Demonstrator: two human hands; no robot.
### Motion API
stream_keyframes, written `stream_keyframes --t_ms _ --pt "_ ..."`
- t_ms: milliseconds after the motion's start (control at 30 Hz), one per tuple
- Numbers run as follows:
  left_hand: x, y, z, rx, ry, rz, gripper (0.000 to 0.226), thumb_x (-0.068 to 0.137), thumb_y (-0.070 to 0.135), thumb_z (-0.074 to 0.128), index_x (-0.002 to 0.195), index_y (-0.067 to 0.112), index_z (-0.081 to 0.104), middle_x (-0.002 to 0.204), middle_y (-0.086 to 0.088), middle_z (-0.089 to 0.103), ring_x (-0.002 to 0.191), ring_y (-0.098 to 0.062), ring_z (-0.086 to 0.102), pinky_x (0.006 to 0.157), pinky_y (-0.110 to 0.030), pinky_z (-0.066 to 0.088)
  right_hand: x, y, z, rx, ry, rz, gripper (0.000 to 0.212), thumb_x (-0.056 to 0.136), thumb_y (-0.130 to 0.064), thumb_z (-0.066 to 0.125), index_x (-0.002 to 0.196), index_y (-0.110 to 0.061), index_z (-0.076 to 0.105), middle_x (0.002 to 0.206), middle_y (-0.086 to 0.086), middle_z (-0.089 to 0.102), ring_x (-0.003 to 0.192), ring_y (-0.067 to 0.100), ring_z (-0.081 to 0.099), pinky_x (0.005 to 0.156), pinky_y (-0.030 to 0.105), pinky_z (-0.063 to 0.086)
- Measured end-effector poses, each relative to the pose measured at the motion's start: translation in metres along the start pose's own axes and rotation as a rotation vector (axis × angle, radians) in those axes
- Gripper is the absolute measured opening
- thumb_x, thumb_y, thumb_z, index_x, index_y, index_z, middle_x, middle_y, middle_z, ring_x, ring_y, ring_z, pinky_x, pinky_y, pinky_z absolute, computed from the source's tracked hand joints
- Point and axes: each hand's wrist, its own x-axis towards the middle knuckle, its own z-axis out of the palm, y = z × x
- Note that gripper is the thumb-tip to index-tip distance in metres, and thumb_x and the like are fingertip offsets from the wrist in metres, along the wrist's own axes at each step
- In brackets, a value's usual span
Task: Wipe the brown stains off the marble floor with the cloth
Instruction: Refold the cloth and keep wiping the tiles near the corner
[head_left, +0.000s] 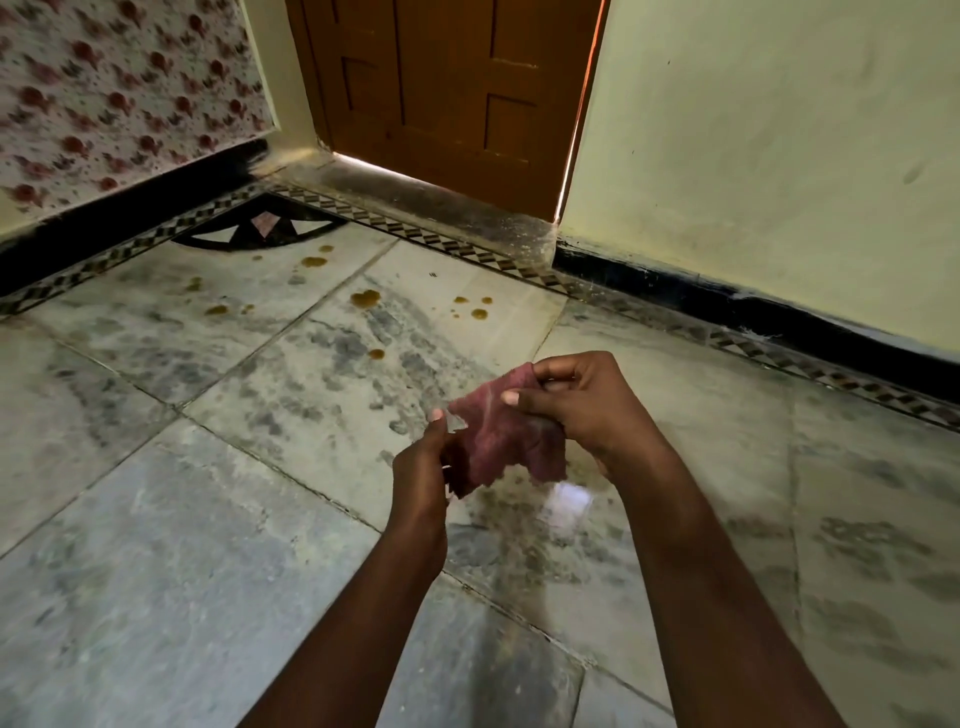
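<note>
Above the floor (218, 519), between my two hands, hangs the cloth (501, 431), clear of the marble. My right hand (582, 405) pinches its upper edge, thumb over the top and fingers curled behind; my left hand (421, 457) grips the lower left corner. Stretched like this, the cloth runs on a slant from lower left to upper right, and that slant is its long axis; the loose bottom edge droops toward the floor. I judge I am readying the cloth, spreading or folding it, with no wiping begun. The stains (366, 298) lie well ahead of me, scattered toward the door (447, 88) and the corner. Next I need to bunch the cloth into one hand, reach forward and press down on the nearest spot.
</note>
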Motion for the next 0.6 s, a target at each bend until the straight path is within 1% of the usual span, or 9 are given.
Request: stream_keyframes --t_ms 100,167,200,267,333,433,467,533,600 --pt "0.001 -0.001 0.002 0.035 -0.039 -0.01 0.028 0.096 0.034 0.074 0.076 0.016 0.073 0.063 -0.001 0.064 0.058 -0.017 0.053 0.067 -0.031 0.039 0.001 -0.003 0.0 -0.087 0.061 0.028 0.014 0.076 -0.003 0.093 0.087 -0.003 0.084 0.076 0.009 0.081 0.066 0.014 0.077 0.06 0.026 0.062" --pt "0.002 -0.003 0.002 0.053 -0.026 0.025 0.032 0.098 0.023 0.074 0.07 0.011 0.066 0.061 -0.008 0.059 0.056 -0.019 0.051 0.056 -0.023 0.044 0.003 -0.004 0.001 -0.151 0.113 0.06 0.02 0.071 -0.007 0.098 0.084 -0.003 0.083 0.075 0.011 0.081 0.063 0.015 0.076 0.061 0.028 0.063" --pt "0.003 -0.003 0.001 0.045 0.002 0.058 0.033 0.1 0.021 0.073 0.071 0.008 0.064 0.065 -0.013 0.06 0.061 -0.02 0.054 0.057 -0.022 0.048 0.004 -0.003 0.0 -0.166 0.15 0.078 0.024 0.069 -0.01 0.099 0.083 -0.003 0.082 0.075 0.012 0.08 0.062 0.015 0.075 0.061 0.029 0.062" --pt "0.006 -0.001 -0.001 0.034 0.071 0.12 0.029 0.102 0.022 0.073 0.078 0.006 0.065 0.079 -0.016 0.065 0.073 -0.022 0.06 0.069 -0.028 0.05 0.004 0.0 -0.004 -0.16 0.215 0.113 0.029 0.066 -0.012 0.101 0.082 -0.002 0.08 0.073 0.01 0.078 0.061 0.016 0.075 0.06 0.031 0.062" --pt "0.008 0.002 -0.004 0.033 0.062 0.118 0.025 0.101 0.028 0.073 0.087 0.008 0.069 0.085 -0.01 0.073 0.071 -0.013 0.068 0.069 -0.031 0.046 0.003 0.003 -0.008 -0.122 0.242 0.143 0.027 0.066 -0.012 0.101 0.079 -0.004 0.078 0.074 0.013 0.078 0.065 0.026 0.077 0.061 0.037 0.064" --pt "0.01 0.003 -0.007 0.046 -0.007 0.088 0.029 0.101 0.033 0.073 0.106 0.005 0.073 0.092 -0.011 0.08 0.07 -0.007 0.076 0.069 -0.032 0.045 0.0 0.009 -0.012 -0.047 0.249 0.168 0.021 0.071 -0.01 0.098 0.077 -0.007 0.079 0.081 0.021 0.08 0.079 0.041 0.08 0.074 0.052 0.066" --pt "0.01 0.003 -0.007 0.07 0.002 0.089 0.03 0.099 0.033 0.075 0.107 0.004 0.074 0.09 -0.01 0.08 0.068 -0.006 0.075 0.067 -0.031 0.044 0.0 0.011 -0.012 -0.021 0.252 0.174 0.018 0.073 -0.009 0.097 0.075 -0.009 0.079 0.08 0.02 0.079 0.079 0.041 0.08 0.074 0.053 0.066" --pt "0.011 -0.001 -0.008 0.076 0.03 0.073 0.029 0.097 0.031 0.079 0.108 0.006 0.074 0.083 -0.005 0.078 0.067 -0.011 0.07 0.064 -0.03 0.043 -0.001 0.013 -0.012 0.024 0.257 0.179 0.017 0.075 -0.01 0.096 0.07 -0.013 0.08 0.075 0.016 0.078 0.073 0.035 0.078 0.067 0.046 0.067" --pt "0.013 -0.004 -0.009 0.029 0.042 0.047 0.027 0.095 0.029 0.082 0.107 0.007 0.072 0.08 -0.004 0.074 0.069 -0.015 0.063 0.061 -0.029 0.041 0.0 0.014 -0.013 0.045 0.251 0.183 0.015 0.077 -0.011 0.095 0.072 -0.013 0.081 0.076 0.017 0.078 0.071 0.032 0.077 0.066 0.044 0.066"
